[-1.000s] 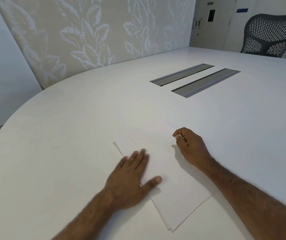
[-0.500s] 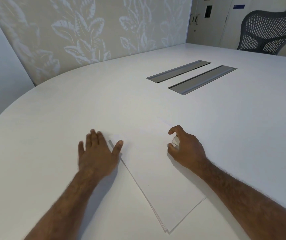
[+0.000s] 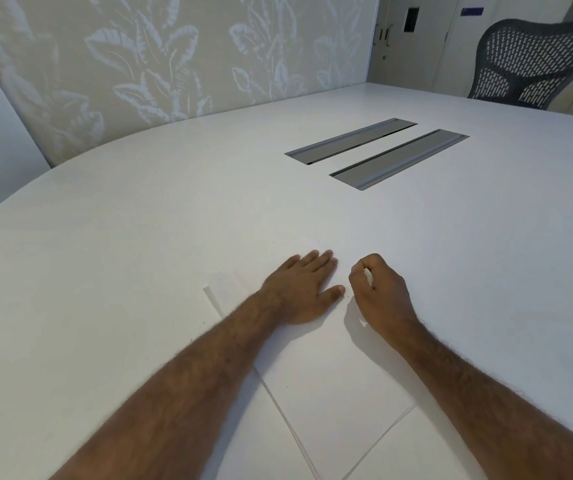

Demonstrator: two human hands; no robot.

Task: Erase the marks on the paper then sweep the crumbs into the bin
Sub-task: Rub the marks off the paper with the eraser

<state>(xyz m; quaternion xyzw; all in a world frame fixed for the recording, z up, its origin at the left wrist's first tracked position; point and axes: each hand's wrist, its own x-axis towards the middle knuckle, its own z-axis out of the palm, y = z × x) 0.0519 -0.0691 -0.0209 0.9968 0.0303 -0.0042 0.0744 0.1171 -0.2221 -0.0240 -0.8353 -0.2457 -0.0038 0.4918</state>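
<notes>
Hands, both on paper, far end of stack. Left hand [image 3: 304, 289]: flat, fingers spread, palm down, pinning the paper [image 3: 333, 386] near its far edge. Right hand [image 3: 380, 294]: curled shut round a small whitish block, prob. the eraser [image 3: 368, 277], only a sliver shows betw. thumb and fingers. I read the two as near, not touching; thumb tip of left just beside right knuckles.

Paper: thin stack, long axis runs diagonal, from near-right of me up toward far-left; most of it lies below/behind both hands on the surface [image 3: 139, 254].

Marks: none I can make out; few dark specks, maybe crumbs.

Bin: not in view.

Judgement: right hand nearer the erasing spot; left braces.
</notes>
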